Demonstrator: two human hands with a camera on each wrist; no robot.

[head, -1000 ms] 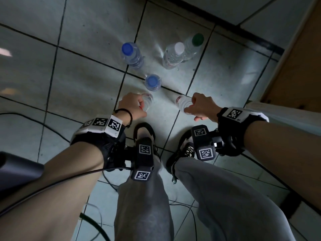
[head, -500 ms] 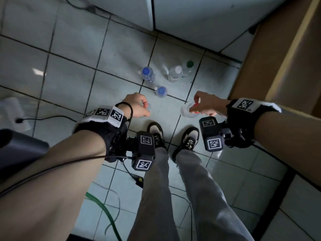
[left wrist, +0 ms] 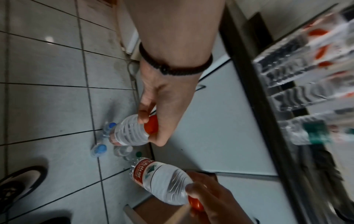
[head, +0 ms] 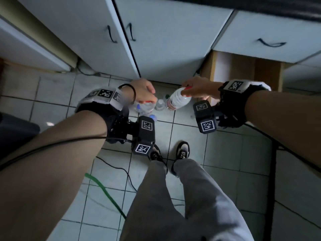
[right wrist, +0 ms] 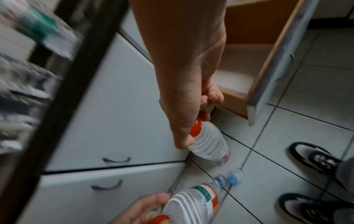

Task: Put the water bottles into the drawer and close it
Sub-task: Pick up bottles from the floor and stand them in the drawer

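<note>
In the head view the left hand [head: 142, 92] sits just left of frame centre and the right hand [head: 196, 87] just right of it, each holding a bottle by its cap end above the floor [head: 52, 105]. Between and below them, four more bottles [head: 159, 105] stand on the floor. The cabinet doors [head: 156, 40] fill the upper frame, and the open drawer [head: 243, 70] lies at upper right, beyond the right hand.

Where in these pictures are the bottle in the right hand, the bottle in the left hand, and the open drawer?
Right-hand bottle [head: 175, 100]: head view, on its clear ribbed body.
Left-hand bottle [left wrist: 130, 133]: left wrist view, on its ribbed shoulder.
Open drawer [right wrist: 237, 75]: right wrist view, on its pale inner floor.
</note>
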